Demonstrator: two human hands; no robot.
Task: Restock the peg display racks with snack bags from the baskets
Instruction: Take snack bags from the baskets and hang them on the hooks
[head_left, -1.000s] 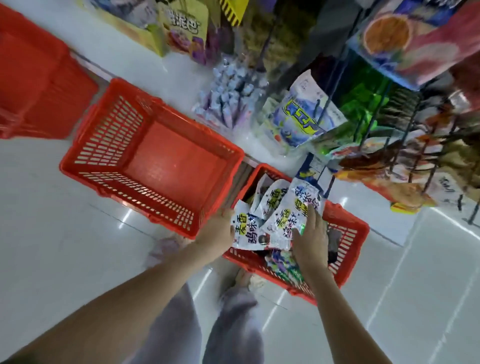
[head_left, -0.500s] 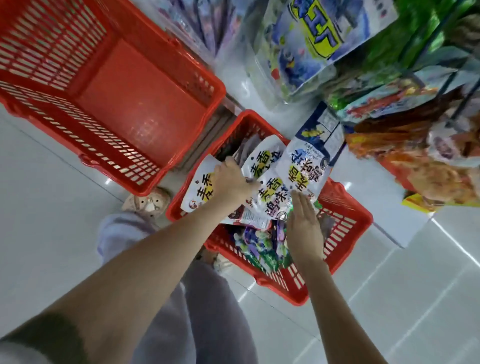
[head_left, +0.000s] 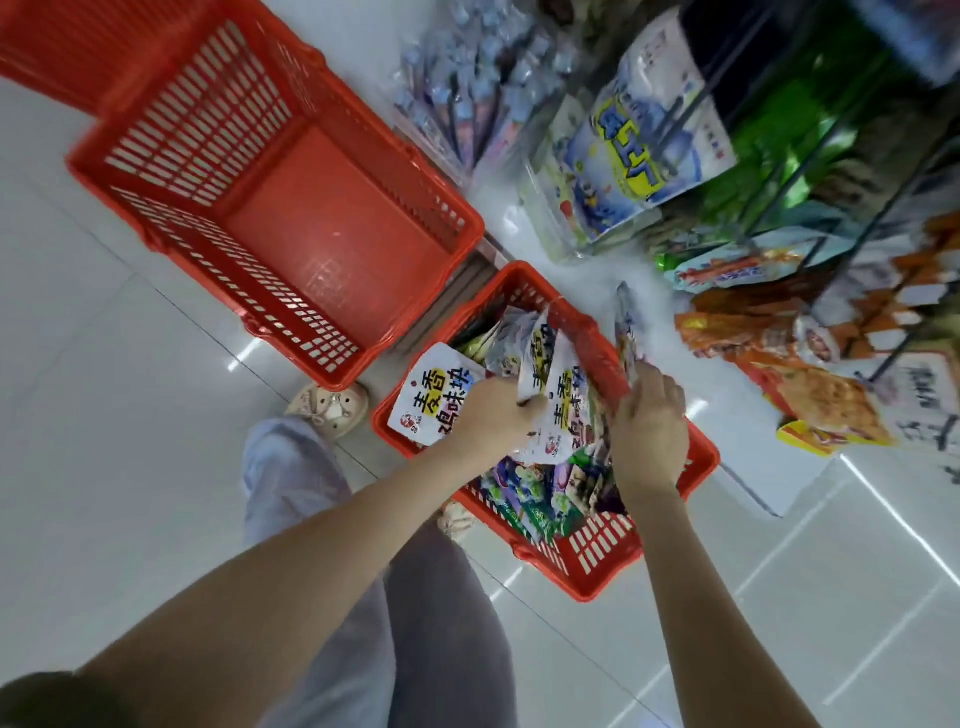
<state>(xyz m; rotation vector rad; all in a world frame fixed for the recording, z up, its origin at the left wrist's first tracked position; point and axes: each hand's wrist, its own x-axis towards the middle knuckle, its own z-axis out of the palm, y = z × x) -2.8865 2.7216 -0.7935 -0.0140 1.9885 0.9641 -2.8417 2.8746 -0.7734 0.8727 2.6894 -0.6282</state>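
The step in hand was gathering stock from the full red basket (head_left: 597, 582) at lower centre of the frame. The left hand (head_left: 488, 415) had its grip closed round a fan of white snack bags (head_left: 436, 400) spreading up and left from its fingers. The right hand (head_left: 649, 426) pinched another bag (head_left: 626, 332), edge-on above its knuckles. The next move was probably to lift them to the peg rack (head_left: 904, 327) at right and thread each onto a peg.

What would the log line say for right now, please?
left hand grips white snack bags | right hand pinches edge-on bag | both above filled red basket | empty red basket beside it
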